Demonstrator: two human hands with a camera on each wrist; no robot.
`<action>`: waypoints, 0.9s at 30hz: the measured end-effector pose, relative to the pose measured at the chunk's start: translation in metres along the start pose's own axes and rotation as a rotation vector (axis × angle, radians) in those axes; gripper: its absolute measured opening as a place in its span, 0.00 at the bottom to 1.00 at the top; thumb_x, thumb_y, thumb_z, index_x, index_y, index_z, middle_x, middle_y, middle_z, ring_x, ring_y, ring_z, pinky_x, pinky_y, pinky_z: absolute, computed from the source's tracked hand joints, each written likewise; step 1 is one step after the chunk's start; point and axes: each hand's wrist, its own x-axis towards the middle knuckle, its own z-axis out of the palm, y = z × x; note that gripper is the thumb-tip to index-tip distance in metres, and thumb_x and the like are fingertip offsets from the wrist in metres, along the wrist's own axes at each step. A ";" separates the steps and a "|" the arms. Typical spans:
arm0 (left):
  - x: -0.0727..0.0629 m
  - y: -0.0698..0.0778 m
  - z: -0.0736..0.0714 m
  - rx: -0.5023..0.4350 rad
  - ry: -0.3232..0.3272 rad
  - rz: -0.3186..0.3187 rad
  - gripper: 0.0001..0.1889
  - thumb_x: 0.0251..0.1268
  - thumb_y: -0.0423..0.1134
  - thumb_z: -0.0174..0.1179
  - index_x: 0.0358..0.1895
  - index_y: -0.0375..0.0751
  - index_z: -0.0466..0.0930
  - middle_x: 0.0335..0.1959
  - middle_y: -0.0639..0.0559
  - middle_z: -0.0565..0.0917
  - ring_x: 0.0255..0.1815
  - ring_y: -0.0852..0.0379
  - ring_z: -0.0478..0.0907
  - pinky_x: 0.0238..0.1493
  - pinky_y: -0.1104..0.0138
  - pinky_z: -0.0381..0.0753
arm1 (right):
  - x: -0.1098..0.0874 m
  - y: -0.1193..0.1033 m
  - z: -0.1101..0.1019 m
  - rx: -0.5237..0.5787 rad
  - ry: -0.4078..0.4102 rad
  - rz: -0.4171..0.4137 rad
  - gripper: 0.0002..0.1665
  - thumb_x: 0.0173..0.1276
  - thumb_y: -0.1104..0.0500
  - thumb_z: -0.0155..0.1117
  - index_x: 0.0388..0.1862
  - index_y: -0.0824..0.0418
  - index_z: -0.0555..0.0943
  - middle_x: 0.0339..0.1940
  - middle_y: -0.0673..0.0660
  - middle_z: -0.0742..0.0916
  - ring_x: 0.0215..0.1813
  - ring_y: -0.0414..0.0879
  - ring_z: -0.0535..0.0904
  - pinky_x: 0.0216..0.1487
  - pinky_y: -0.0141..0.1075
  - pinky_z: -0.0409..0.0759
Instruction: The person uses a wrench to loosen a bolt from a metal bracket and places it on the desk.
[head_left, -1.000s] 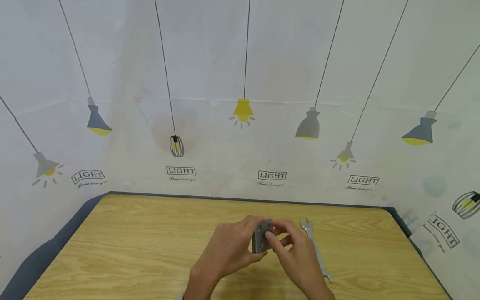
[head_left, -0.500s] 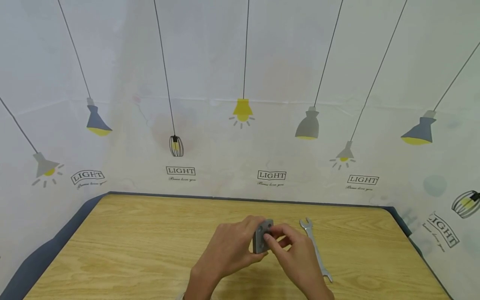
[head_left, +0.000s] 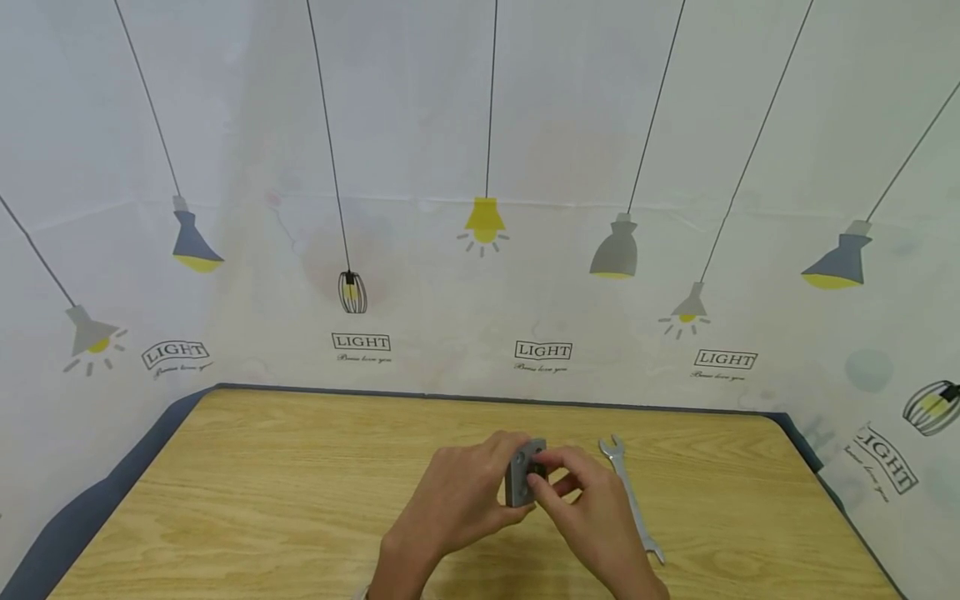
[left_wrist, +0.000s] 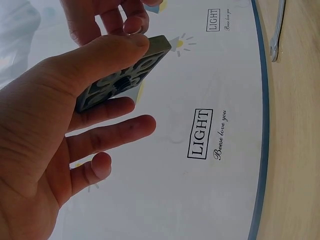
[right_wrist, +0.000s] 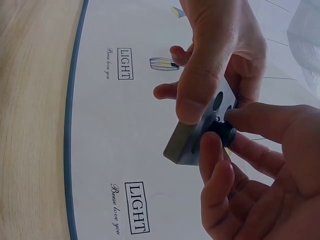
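A grey metal block (head_left: pixel 519 477) with round holes stands on edge between the hands, above the table. My left hand (head_left: pixel 459 492) holds it from the left; in the left wrist view the thumb lies along one edge, and the block's back (left_wrist: pixel 120 82) shows a recessed pattern. Thumb and fingers of my right hand (head_left: pixel 600 508) pinch a small black bolt (right_wrist: pixel 227 134) at the block's holed face, as the right wrist view shows. The bolt's far end is hidden by the fingers and block. A double open-ended wrench (head_left: pixel 632 500) lies right of the right hand.
The wood-grain table (head_left: pixel 262 492) has a dark blue border (head_left: pixel 427 395) along its back and sides. Behind it hangs a pale sheet (head_left: pixel 420 250) printed with lamps and the word LIGHT.
My right fingers have shifted slightly lower on the block's face, and more of the dark bolt shows between them. The left hand, block and wrench have hardly moved.
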 end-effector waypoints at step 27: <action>-0.001 -0.001 -0.001 0.016 0.000 -0.003 0.32 0.49 0.54 0.75 0.57 0.48 0.75 0.46 0.60 0.85 0.26 0.70 0.75 0.26 0.74 0.75 | 0.001 -0.001 -0.001 -0.043 -0.007 0.076 0.12 0.65 0.55 0.71 0.47 0.54 0.84 0.36 0.50 0.86 0.31 0.37 0.80 0.31 0.30 0.78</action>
